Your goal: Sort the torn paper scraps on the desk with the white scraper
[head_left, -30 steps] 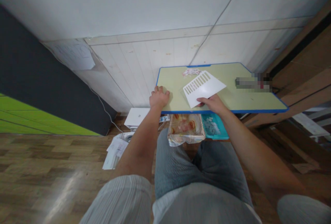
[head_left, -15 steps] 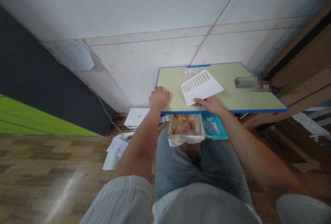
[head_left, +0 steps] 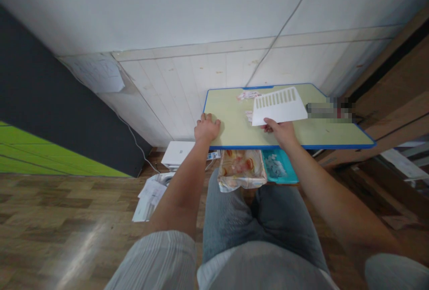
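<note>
While the left hand [head_left: 207,128] rests on the left end of the table [head_left: 231,136], its fingers slightly apart and holding nothing, the right hand [head_left: 283,133] pinches a white card [head_left: 279,113] in the head view. The thumb presses on the card's top face and the other fingers are tucked beneath, so the grip is closed on its near edge. The card is over the middle of the table, right of centre, with its row of slots toward the table's far edge; whether it touches the tabletop I cannot tell. A small pile of paper bits [head_left: 248,95] lies near the table's far edge, and a smaller bunch [head_left: 248,115] shows just left of the card, partly covered. A blurred object [head_left: 325,110] sits at the table's right end. Below the table's near edge are a lined basket [head_left: 241,185] and, just right of it, a turquoise tray [head_left: 292,174] holding pale pieces. A white box [head_left: 177,152] stands below the table's left end.
</note>
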`<state>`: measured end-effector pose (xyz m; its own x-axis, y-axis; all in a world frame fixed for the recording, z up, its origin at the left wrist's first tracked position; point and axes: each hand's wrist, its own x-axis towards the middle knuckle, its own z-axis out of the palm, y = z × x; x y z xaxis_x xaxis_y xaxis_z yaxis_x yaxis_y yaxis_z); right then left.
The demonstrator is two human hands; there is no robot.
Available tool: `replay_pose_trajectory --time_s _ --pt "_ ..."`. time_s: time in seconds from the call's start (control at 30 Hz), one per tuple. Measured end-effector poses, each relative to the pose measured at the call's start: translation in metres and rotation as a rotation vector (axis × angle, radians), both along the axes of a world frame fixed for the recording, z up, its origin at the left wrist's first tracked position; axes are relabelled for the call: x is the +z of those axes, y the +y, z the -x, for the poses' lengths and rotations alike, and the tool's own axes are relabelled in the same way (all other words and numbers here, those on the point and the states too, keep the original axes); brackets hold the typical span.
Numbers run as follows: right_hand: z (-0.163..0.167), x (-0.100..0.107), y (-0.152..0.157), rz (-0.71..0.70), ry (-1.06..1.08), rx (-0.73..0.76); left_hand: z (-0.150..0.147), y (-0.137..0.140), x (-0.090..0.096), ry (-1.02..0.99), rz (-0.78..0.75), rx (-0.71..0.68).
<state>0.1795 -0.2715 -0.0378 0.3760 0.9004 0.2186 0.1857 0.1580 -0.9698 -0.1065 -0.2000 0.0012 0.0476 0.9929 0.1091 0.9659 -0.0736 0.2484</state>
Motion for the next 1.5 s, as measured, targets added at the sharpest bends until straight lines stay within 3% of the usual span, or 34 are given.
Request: replay_pose_trajectory --time_s 0.17,0.5,0.9,1.27,1.5 --pt "-0.02 0.001 0.025 -0.014 -0.023 -0.156 0.001 0.001 -0.002 -0.006 -0.013 -0.007" --pt "-0.015 -0.004 0.026 0.04 -0.169 -0.082 0.001 0.003 -0.004 0.007 -0.018 0.002" --pt "-0.009 -0.003 0.026 -0.003 -0.219 -0.017 0.001 0.003 -0.004 0.009 -0.018 -0.002" --pt "-0.021 -0.003 0.027 0.034 -0.251 -0.171 0.002 0.005 -0.005 0.015 -0.022 -0.005" --pt "-0.017 -0.004 0.028 0.059 -0.293 -0.147 0.001 0.005 -0.005 0.018 -0.024 -0.007"
